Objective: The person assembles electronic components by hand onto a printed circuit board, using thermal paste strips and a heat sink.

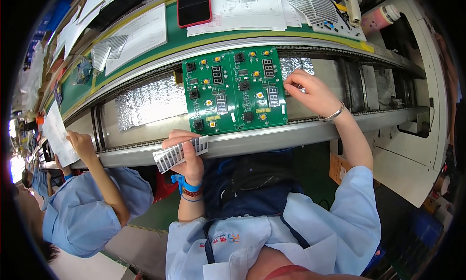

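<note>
1. A conveyor line [310, 129] carries a green circuit board panel [235, 90].
2. The left hand [187, 156] grips a label strip [179, 153] just below the panel.
3. The right hand [310, 91], fingers curled, touches the panel's right edge.

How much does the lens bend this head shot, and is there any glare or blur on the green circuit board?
Head view: strong fisheye, so the conveyor rail bows and the corners go black. The green circuit board is sharp and evenly lit. Glare shows on the crinkled foil and the window at far left, not on the board.
</note>
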Demonstrator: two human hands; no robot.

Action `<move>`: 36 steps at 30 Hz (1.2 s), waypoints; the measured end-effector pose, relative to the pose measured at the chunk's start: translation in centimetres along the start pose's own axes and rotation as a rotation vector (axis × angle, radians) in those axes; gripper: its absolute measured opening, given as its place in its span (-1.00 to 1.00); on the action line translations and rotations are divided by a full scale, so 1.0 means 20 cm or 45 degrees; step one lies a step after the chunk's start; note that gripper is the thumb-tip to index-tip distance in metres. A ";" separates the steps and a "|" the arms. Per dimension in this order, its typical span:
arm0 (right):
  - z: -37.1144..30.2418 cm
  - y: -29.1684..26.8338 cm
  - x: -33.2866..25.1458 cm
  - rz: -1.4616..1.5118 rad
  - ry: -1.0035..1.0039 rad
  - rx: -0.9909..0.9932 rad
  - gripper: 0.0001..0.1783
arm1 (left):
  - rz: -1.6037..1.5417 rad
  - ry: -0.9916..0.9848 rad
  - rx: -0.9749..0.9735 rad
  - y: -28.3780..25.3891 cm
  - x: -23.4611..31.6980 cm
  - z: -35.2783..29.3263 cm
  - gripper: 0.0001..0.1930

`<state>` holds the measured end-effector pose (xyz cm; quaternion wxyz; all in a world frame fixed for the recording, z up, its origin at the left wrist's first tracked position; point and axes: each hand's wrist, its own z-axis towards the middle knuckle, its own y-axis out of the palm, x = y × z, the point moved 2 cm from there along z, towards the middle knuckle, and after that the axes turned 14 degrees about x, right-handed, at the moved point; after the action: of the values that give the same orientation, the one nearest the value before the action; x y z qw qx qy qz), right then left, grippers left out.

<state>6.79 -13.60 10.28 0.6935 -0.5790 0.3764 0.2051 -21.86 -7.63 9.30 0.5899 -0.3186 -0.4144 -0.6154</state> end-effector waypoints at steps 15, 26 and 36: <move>0.02 0.00 0.15 0.181 0.037 0.035 -0.79 | 0.019 0.015 0.014 0.06 0.03 -0.03 -0.86; 0.01 -0.04 0.16 0.163 0.092 0.023 -0.76 | 0.015 0.004 0.031 0.10 0.05 -0.05 -0.89; 0.01 -0.08 0.11 0.078 0.045 0.271 -0.85 | -0.003 0.015 0.049 0.09 0.05 -0.04 -0.88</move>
<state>9.46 -14.10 9.59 0.7377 -0.4939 0.4258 0.1748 -20.00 -8.76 10.02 0.5976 -0.3030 -0.4230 -0.6100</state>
